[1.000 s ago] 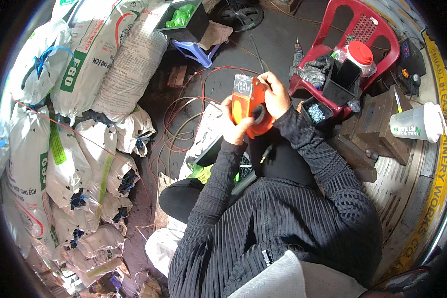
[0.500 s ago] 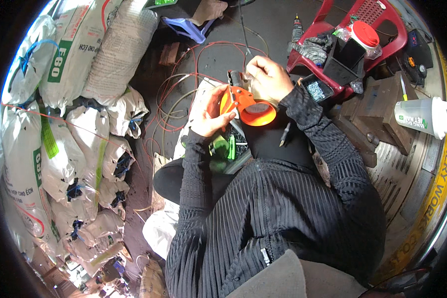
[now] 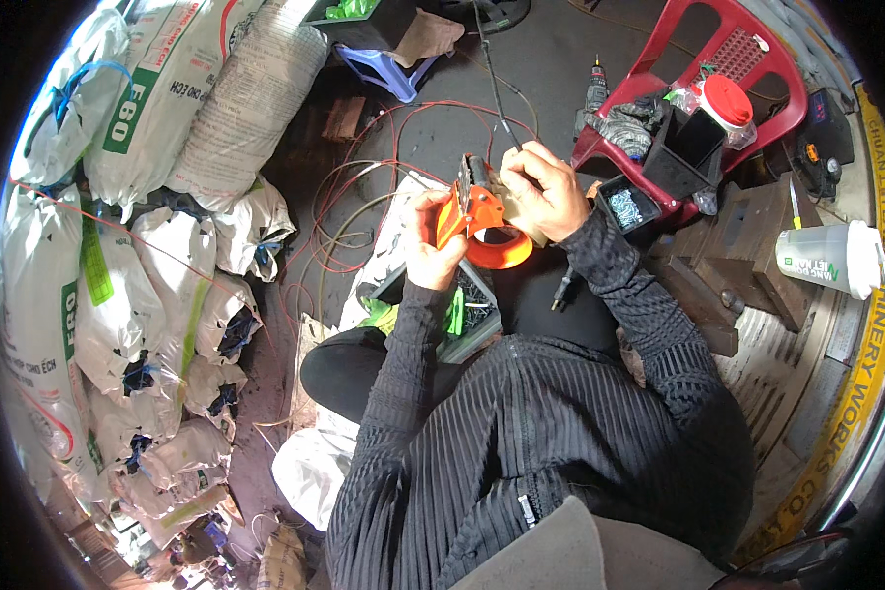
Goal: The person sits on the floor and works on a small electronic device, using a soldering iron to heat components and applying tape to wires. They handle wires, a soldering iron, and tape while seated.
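Over the worker's lap, at the far side of the knees, an orange tape dispenser is held up. Left hand: gripping, thumb and fingers closed round the dispenser's left side, presumably to steady it. Right hand: fingers curled at the dispenser's right side, probably so as to work at that side; from where I stand I cannot tell what, if anything, they pinch.

Containers noted. A grey bin sits between the knees, likely for easy reach; inside its rim are small dark pieces and a bright green item, kinds unclear. Just off the near left edge of the red chair, a black tray contains many small silvery pieces, perhaps screws. On the chair's seat stands a black box, its inside too dark to read; grey cloth lies toward the left edge, a red-lidded jar toward the right. A blue stool carries another dark box holding green material, presumably raised to keep it off the floor.
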Demonstrator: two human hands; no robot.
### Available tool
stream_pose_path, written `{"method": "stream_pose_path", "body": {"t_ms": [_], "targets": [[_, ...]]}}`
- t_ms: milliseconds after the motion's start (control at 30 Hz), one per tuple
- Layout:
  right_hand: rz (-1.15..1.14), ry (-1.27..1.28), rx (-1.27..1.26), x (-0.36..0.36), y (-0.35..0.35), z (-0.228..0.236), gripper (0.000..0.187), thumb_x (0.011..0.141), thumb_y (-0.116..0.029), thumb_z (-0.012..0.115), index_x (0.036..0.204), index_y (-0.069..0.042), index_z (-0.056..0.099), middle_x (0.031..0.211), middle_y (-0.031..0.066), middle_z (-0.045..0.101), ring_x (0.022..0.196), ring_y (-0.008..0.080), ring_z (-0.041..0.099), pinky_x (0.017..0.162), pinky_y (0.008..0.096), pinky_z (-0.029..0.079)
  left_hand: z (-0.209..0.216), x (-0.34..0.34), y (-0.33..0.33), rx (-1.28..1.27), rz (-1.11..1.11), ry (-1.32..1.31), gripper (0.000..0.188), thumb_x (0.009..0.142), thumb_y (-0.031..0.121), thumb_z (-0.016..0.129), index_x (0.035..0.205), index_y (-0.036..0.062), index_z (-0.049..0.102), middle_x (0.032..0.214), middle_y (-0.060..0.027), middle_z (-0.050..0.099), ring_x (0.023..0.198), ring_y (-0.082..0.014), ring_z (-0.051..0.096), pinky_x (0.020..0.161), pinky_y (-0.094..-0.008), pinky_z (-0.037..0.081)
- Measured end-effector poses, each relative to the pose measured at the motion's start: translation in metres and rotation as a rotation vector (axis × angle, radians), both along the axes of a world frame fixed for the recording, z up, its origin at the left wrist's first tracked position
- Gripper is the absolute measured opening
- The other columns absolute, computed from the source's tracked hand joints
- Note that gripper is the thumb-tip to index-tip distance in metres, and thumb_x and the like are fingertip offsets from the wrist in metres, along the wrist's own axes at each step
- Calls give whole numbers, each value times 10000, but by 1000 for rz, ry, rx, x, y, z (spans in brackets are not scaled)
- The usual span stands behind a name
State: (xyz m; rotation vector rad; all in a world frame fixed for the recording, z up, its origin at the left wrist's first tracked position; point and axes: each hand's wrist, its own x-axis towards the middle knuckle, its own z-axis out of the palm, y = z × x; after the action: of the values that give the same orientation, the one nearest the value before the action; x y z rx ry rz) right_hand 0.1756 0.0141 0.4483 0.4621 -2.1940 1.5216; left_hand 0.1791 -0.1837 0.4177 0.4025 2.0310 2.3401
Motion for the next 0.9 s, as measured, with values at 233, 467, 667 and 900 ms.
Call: {"method": "stream_pose_path", "body": {"t_ms": [233, 467, 667, 900], "targets": [[84, 0, -9, 0, 5, 3, 89, 854, -101, 571, 875, -15, 567, 833, 106, 534, 769, 266, 564, 680, 318, 457, -9, -2, 3, -21, 48, 88, 512, 628, -29, 515, 1135, 30, 469, 1112, -81, 498, 1078, -189, 498, 987, -324, 365], [223, -166, -428, 1, 30, -13, 156, 950, -162, 506, 866, -35, 542, 878, 28, 567, 765, 101, 543, 730, 266, 450, -10, -49, -62, 48, 250, -17, 592, 694, -50, 444, 1279, 33, 417, 1181, -112, 520, 1085, -175, 502, 973, -301, 362], [113, -275, -689, -11, 53, -42, 202, 977, -219, 463, 877, -56, 526, 895, 3, 558, 874, 71, 480, 822, 235, 396, -65, -24, -131, -145, 46, -349, 516, 749, 11, 470, 1264, 10, 473, 1191, -98, 563, 1075, -183, 549, 890, -282, 440], [125, -251, -675, -22, 51, -67, 177, 965, -194, 488, 924, -39, 562, 954, 35, 599, 893, 106, 540, 827, 264, 439, -173, 65, -159, -483, 143, -503, 451, 763, -69, 522, 1209, -20, 474, 1194, -122, 564, 1108, -206, 547, 947, -315, 434]]}}
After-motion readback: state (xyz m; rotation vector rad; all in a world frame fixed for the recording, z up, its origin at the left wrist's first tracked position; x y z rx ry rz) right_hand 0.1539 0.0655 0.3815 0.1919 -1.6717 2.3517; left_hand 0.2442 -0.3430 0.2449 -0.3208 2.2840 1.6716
